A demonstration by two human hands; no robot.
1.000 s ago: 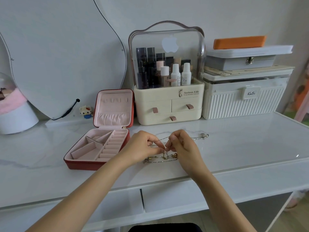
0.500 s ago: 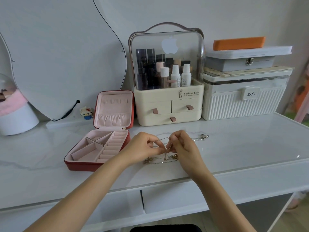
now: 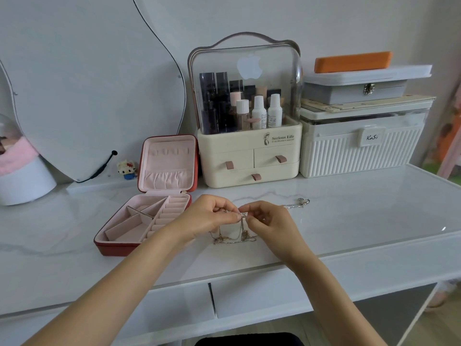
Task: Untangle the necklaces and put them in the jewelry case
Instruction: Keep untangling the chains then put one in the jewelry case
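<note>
A tangle of thin gold and silver necklaces (image 3: 234, 237) hangs from my fingertips down onto the white tabletop. My left hand (image 3: 209, 217) pinches the chains at their top, and my right hand (image 3: 268, 219) pinches them right beside it, fingertips almost touching. One silver chain runs out to the right and ends in a small clasp (image 3: 303, 202) lying on the table. The red jewelry case (image 3: 149, 216) stands open to the left of my hands, its pink lid upright and its pink compartments holding nothing.
A cream cosmetics organiser (image 3: 249, 156) with drawers stands behind my hands. A white ribbed box (image 3: 361, 151) with stacked boxes on it stands at the right. A curved mirror (image 3: 87, 83) and a small figurine (image 3: 127, 167) stand at the back left. The table's front edge (image 3: 324, 260) is near my wrists.
Both hands have lifted slightly and the chains now hang longer between my fingertips and the table. The hands stay close together.
</note>
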